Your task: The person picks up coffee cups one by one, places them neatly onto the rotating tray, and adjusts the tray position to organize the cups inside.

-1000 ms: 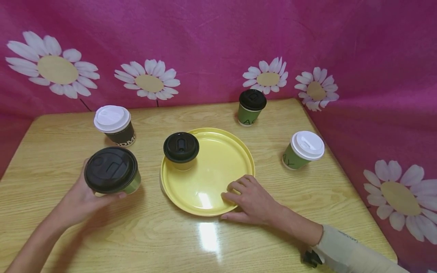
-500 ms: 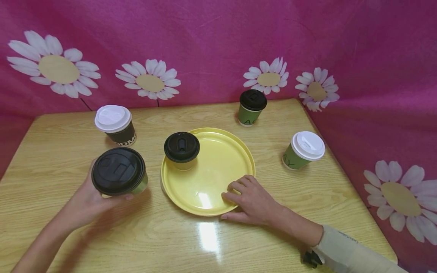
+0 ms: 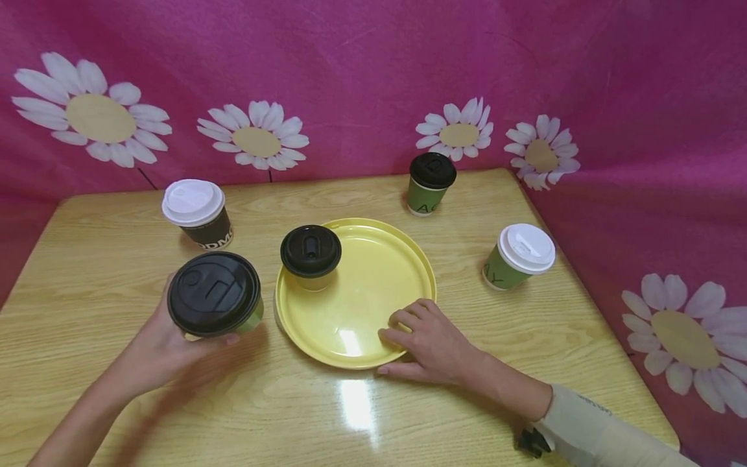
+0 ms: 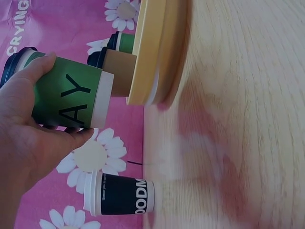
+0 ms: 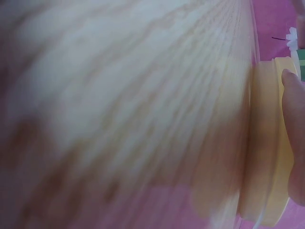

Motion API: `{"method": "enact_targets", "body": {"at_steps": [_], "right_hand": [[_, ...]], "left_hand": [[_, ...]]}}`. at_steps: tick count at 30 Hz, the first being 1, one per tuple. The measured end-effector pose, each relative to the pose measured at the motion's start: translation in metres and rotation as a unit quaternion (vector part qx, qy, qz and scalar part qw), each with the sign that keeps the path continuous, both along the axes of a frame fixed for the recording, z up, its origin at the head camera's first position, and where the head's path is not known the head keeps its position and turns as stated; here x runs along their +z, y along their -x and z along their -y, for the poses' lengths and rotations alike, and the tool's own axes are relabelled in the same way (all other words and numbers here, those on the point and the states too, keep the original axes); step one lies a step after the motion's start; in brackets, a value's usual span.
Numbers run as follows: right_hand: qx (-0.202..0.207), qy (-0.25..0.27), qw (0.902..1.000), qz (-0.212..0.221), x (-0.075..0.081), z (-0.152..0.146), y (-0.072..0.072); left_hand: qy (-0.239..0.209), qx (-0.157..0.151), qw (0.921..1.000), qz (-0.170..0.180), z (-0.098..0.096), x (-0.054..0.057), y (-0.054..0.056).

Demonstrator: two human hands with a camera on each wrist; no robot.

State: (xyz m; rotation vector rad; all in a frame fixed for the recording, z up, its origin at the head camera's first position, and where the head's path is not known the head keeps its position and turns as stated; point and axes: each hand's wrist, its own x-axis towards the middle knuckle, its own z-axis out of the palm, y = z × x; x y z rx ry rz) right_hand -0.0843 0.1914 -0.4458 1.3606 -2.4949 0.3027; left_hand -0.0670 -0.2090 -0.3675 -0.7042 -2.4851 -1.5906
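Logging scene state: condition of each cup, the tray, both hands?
held green cup: lidded, off the table
brown cup: lidded, upright on yellow tray
rear green cup: lidded, upright
white-lidded green cup: upright
dark cup: lidded, upright
yellow tray: right side up, bears one cup
left hand: grips held green cup
right hand: grips yellow tray's rim

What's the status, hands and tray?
Left hand holding black-lidded green paper cup, aloft. Right hand on round yellow tray, near-right rim. Tan black-lidded cup, tray's left side: possible obstacle.
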Motion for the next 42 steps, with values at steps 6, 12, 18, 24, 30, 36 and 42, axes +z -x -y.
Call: {"method": "enact_targets", "body": {"at_steps": [6, 12, 18, 24, 30, 36, 42], "right_hand": [[0.001, 0.001, 1.0000, -0.002, 0.000, 0.000, 0.000], [-0.001, -0.002, 1.0000, -0.004, 0.000, 0.000, 0.000], [-0.001, -0.002, 1.0000, -0.005, 0.000, 0.001, 0.000], [0.001, -0.003, 1.0000, -0.006, 0.000, 0.001, 0.000], [0.001, -0.001, 1.0000, -0.007, 0.000, 0.001, 0.000], [-0.001, -0.001, 1.0000, -0.007, 0.001, 0.001, -0.001], [0.001, -0.001, 1.0000, -0.005, 0.000, 0.001, 0.000]], "left_hand": [[-0.003, -0.002, 1.0000, 0.003, -0.006, 0.004, -0.001], [-0.016, -0.020, 0.9997, 0.002, -0.014, 0.009, -0.004], [-0.025, -0.023, 0.9993, 0.016, -0.022, 0.011, -0.006], [-0.021, -0.019, 0.9992, 0.029, -0.030, 0.010, -0.007], [-0.033, -0.031, 0.9983, 0.038, -0.036, 0.008, -0.006], [-0.033, -0.030, 0.9966, 0.070, -0.040, 0.005, -0.005], [-0.043, -0.029, 0.9949, 0.087, -0.047, 0.000, -0.005]]}}
